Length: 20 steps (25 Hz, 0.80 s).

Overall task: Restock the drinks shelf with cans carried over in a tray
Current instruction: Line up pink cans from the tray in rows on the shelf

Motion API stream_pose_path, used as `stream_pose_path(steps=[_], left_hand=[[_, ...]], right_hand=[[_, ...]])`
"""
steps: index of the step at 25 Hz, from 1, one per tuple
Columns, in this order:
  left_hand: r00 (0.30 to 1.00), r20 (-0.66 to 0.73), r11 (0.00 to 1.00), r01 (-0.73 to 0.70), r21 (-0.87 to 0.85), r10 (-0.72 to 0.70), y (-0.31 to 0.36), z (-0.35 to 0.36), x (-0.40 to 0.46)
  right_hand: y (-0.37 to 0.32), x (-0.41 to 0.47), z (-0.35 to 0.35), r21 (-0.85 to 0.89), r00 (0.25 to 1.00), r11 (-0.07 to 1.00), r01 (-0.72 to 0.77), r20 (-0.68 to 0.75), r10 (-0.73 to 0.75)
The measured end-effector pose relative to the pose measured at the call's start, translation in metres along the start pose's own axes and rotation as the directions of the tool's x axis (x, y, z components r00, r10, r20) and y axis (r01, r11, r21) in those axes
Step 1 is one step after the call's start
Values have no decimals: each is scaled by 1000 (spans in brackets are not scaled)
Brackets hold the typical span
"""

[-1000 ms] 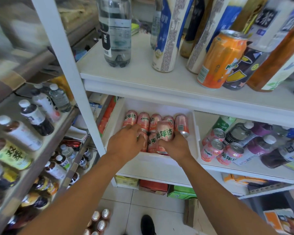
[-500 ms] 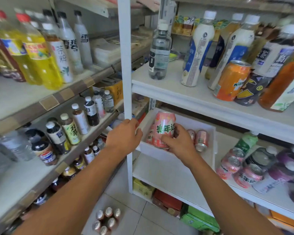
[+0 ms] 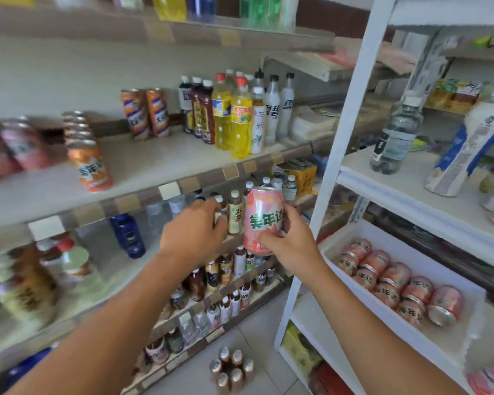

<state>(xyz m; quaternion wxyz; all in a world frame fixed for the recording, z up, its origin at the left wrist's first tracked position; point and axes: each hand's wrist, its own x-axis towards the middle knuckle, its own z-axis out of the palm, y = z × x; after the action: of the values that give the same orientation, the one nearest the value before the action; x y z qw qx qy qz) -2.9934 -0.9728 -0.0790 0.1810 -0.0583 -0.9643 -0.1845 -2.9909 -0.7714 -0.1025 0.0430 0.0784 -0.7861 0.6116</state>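
Gripping upright pink can (image 3: 261,220) labelled 美年达, right hand (image 3: 290,243), left hand (image 3: 193,232) beside

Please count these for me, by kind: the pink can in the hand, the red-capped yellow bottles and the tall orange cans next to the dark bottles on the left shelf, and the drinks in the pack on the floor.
Pink can, in the right hand's grip: 1
Yellow bottles: 2
Tall orange cans beside the dark bottles: 2
Drinks in the floor pack: 6
Total: 11

"美年达" on pink can (image 3: 261,220)
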Motion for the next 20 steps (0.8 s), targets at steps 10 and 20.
stream_pose_path(steps=[10, 20], left_hand=[[943, -160, 949, 305, 79, -290, -169, -112, -29], [885, -248, 890, 434, 138, -393, -301, -173, -52]], right_hand=[[-84, 50, 190, -51, 958, 985, 162, 249, -145], [-121, 81, 355, 58, 918, 969, 241, 311, -247]])
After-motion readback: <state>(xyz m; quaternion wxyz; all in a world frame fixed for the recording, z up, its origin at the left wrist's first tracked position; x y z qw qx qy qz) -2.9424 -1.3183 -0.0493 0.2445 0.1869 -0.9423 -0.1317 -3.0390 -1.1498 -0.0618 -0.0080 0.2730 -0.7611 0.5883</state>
